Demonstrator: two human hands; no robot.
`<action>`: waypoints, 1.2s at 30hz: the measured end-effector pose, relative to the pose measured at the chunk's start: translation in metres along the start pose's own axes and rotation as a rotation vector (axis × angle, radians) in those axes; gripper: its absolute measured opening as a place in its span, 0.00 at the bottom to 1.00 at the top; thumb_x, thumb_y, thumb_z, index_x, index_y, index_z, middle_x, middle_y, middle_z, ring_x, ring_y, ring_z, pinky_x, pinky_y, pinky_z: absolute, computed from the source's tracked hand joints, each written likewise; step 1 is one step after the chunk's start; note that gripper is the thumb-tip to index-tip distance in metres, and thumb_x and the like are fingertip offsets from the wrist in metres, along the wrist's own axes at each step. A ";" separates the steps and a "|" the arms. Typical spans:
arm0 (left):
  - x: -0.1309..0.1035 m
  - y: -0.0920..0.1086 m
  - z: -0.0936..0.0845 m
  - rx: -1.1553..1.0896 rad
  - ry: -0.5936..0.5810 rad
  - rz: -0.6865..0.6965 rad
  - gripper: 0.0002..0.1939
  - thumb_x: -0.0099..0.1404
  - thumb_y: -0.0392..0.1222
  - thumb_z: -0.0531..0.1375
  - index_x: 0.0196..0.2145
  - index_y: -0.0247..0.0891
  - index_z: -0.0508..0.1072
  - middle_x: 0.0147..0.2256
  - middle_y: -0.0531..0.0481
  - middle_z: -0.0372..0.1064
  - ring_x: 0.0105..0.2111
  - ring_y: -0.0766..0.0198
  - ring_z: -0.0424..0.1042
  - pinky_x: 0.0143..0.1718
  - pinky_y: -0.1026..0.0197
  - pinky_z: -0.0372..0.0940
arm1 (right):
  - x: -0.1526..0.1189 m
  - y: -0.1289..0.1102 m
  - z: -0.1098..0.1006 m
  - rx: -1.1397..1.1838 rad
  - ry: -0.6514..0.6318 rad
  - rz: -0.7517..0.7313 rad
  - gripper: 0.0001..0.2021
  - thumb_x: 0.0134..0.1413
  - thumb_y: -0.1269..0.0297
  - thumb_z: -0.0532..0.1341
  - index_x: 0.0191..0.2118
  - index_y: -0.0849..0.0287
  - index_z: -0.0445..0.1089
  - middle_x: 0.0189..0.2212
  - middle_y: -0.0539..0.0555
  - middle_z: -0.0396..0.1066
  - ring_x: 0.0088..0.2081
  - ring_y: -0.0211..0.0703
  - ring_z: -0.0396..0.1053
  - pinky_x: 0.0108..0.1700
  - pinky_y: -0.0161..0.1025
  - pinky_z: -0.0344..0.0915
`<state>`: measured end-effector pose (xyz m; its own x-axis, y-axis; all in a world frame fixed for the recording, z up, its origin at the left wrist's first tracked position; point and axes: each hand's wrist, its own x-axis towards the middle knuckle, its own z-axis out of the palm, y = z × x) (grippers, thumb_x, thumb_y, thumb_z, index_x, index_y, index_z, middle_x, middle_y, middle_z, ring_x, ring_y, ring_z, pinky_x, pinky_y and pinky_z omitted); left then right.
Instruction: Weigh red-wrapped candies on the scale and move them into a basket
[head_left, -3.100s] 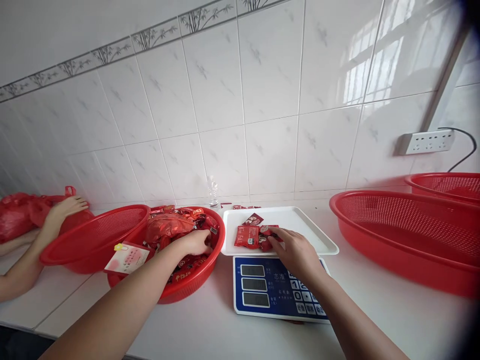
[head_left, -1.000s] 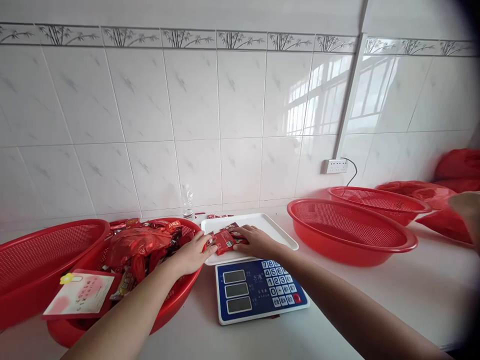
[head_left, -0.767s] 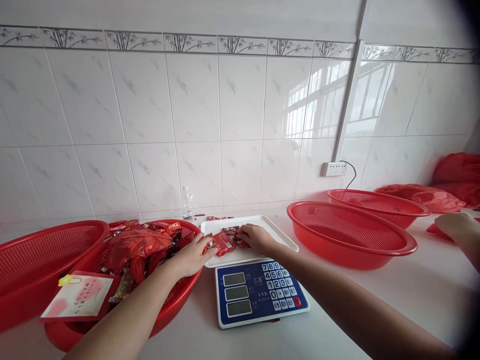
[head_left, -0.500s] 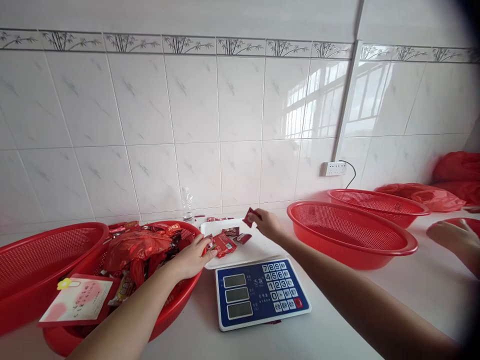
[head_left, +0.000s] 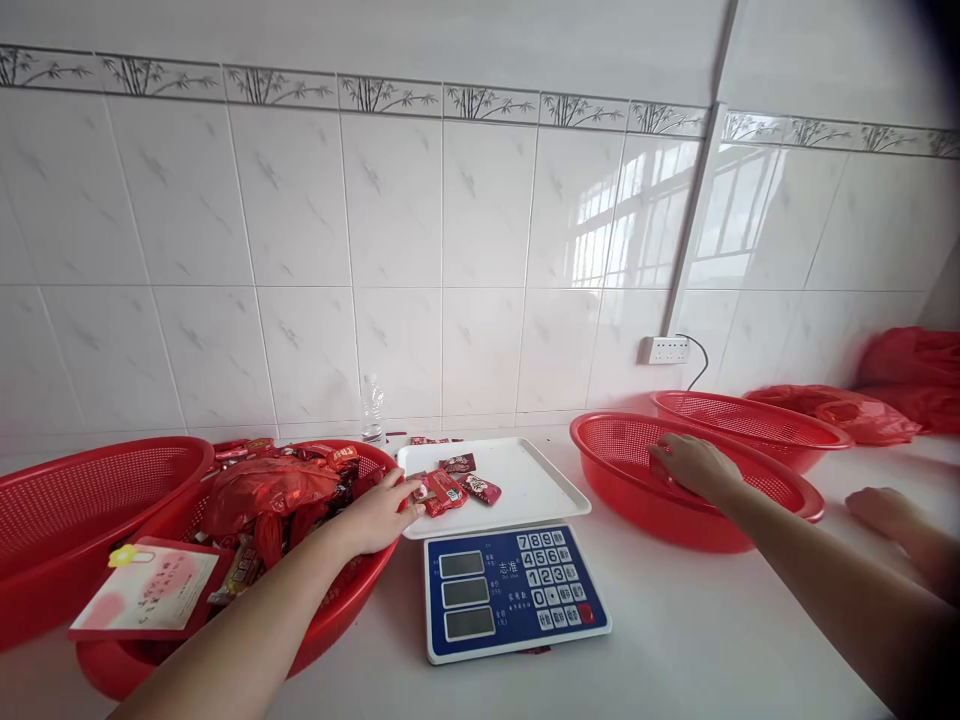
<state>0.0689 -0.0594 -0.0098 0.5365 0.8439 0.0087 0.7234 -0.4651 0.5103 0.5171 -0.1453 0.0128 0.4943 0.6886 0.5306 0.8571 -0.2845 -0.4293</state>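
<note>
My left hand (head_left: 386, 512) rests over the rim of the filled red basket (head_left: 365, 590), its fingers stretched out and apart. The fingertips reach the edge of the white scale tray (head_left: 536, 485), beside small red snack packets (head_left: 444, 492) lying there. My right hand (head_left: 696, 466) is lowered over the right-hand red basket (head_left: 705, 530), fingers curled downward. Whatever lies under those fingers blends with the red plastic, so I cannot make it out. In front of the tray is the scale's blue keypad panel (head_left: 517, 592), its three display windows dark.
Another red basket (head_left: 90, 500) stands far left. A card (head_left: 146, 590) leans on the filled basket. A clear bottle (head_left: 372, 408) stands by the wall. A further red basket (head_left: 757, 412) and red bags (head_left: 836, 410) are at the back right. Another person's hand (head_left: 889, 515) is at right.
My right hand has moved right, from above the tray with a red packet in its fingers to the right-hand basket. My left hand has stayed almost still. The other person's hand has shifted and blurred.
</note>
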 end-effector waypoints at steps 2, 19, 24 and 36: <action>0.001 -0.002 0.001 -0.009 -0.014 0.003 0.31 0.58 0.60 0.49 0.57 0.48 0.57 0.63 0.49 0.32 0.61 0.50 0.42 0.58 0.50 0.42 | -0.003 -0.007 0.008 -0.039 -0.063 -0.022 0.14 0.49 0.54 0.56 0.29 0.61 0.71 0.35 0.72 0.69 0.41 0.66 0.65 0.33 0.52 0.58; -0.009 0.016 -0.008 -0.005 -0.037 -0.006 0.33 0.61 0.50 0.47 0.61 0.37 0.45 0.63 0.46 0.33 0.62 0.59 0.36 0.60 0.56 0.37 | -0.085 -0.238 0.117 0.123 -0.740 -0.467 0.35 0.45 0.37 0.51 0.57 0.48 0.54 0.59 0.59 0.51 0.60 0.64 0.40 0.52 0.66 0.42; -0.007 0.013 -0.007 0.008 -0.028 0.011 0.33 0.61 0.50 0.47 0.61 0.35 0.45 0.63 0.45 0.33 0.62 0.59 0.36 0.60 0.56 0.37 | -0.086 -0.239 0.121 0.212 -0.636 -0.476 0.22 0.49 0.48 0.54 0.45 0.57 0.66 0.48 0.61 0.64 0.50 0.55 0.59 0.49 0.51 0.52; -0.007 0.012 -0.007 0.027 -0.043 -0.006 0.34 0.61 0.50 0.47 0.62 0.33 0.44 0.63 0.44 0.32 0.62 0.58 0.36 0.60 0.56 0.37 | -0.052 -0.216 0.123 0.726 -0.500 -0.131 0.05 0.46 0.65 0.58 0.32 0.59 0.66 0.26 0.50 0.70 0.27 0.38 0.67 0.28 0.34 0.63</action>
<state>0.0709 -0.0686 0.0023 0.5500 0.8346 -0.0314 0.7378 -0.4679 0.4866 0.2879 -0.0378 -0.0120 0.1322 0.9447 0.3000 0.5151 0.1931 -0.8351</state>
